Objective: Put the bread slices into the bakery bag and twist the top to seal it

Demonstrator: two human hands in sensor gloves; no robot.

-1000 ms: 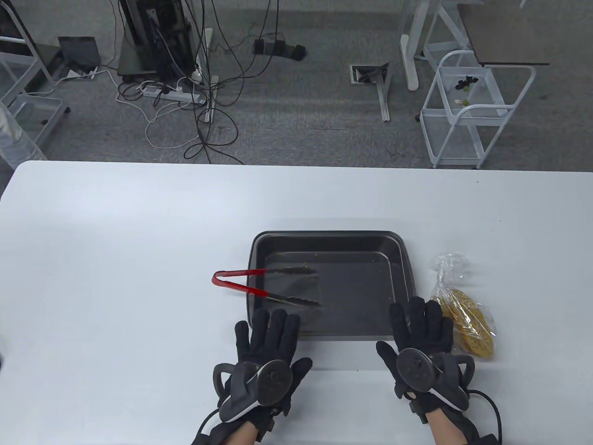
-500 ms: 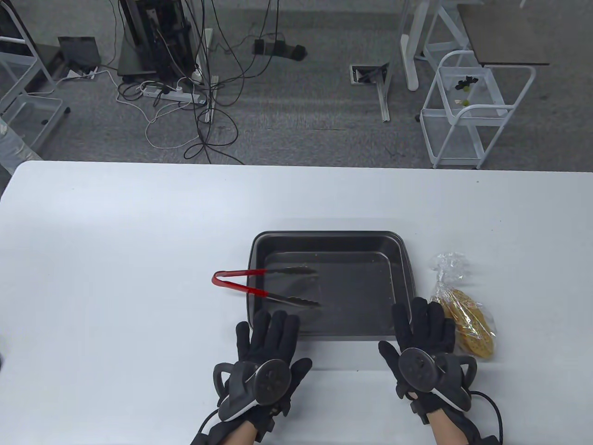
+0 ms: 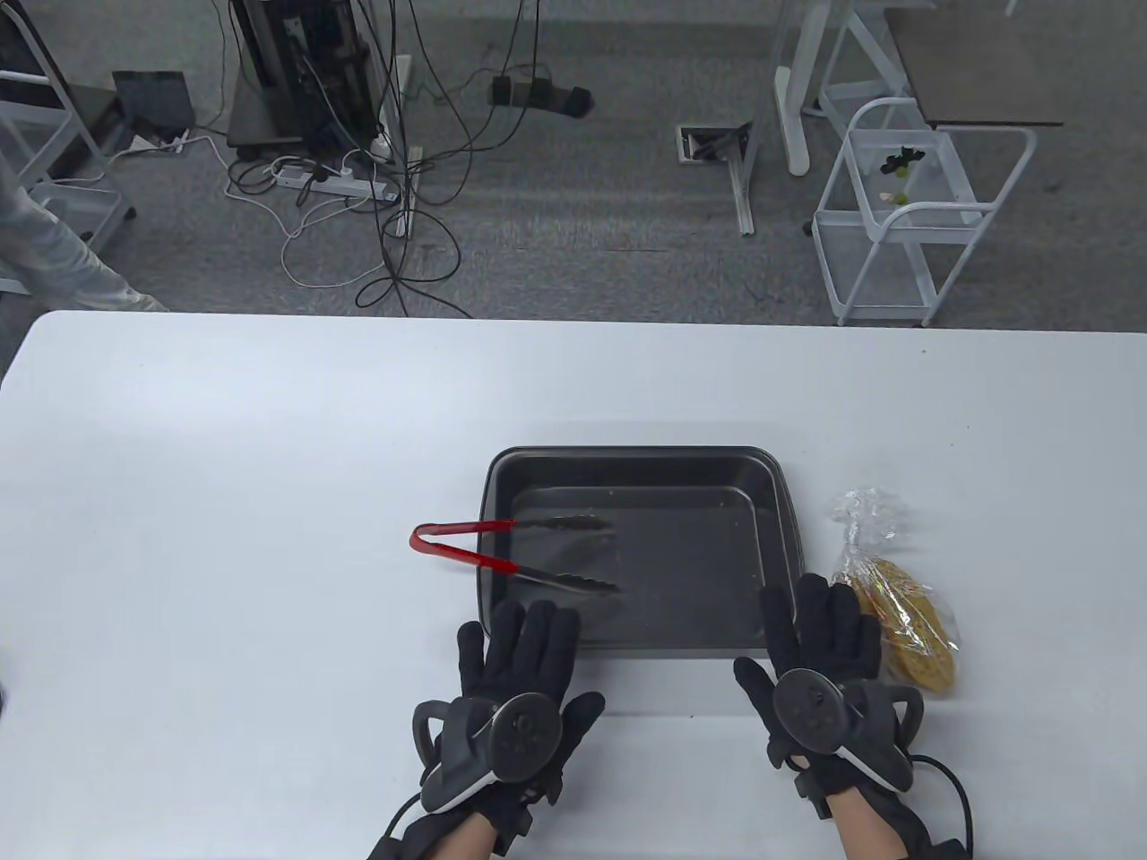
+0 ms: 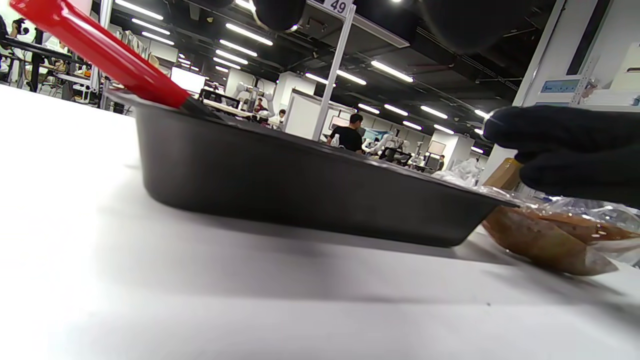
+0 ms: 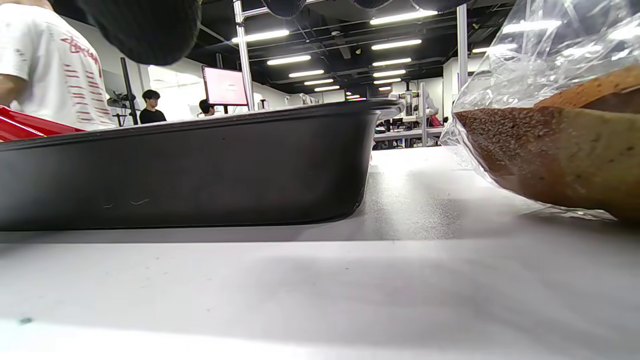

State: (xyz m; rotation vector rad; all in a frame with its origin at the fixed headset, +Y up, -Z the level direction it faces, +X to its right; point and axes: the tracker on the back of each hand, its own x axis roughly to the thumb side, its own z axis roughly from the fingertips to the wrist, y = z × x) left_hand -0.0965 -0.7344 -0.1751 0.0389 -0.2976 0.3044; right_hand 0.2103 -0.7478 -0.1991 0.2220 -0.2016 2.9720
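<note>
A clear bakery bag (image 3: 896,596) with bread slices (image 3: 907,627) inside lies on the white table, right of the black tray (image 3: 771,502); its top (image 3: 862,512) is gathered and twisted. In the right wrist view the bag (image 5: 545,125) fills the right side, with the bread slices (image 5: 550,150) showing through it. My right hand (image 3: 820,618) lies flat on the table, fingers straight, just left of the bag. My left hand (image 3: 520,636) lies flat with its fingertips at the tray's near left corner. Neither hand holds anything.
Red-handled tongs (image 3: 511,555) lie across the tray's left rim, tips inside the tray. The table's far edge (image 3: 573,318) borders a floor with cables and a white cart (image 3: 914,215). A person's sleeve (image 3: 54,260) shows at the far left.
Both hands have stayed flat on the table, the right shifting barely. A person's sleeve has come into view at the far left edge.
</note>
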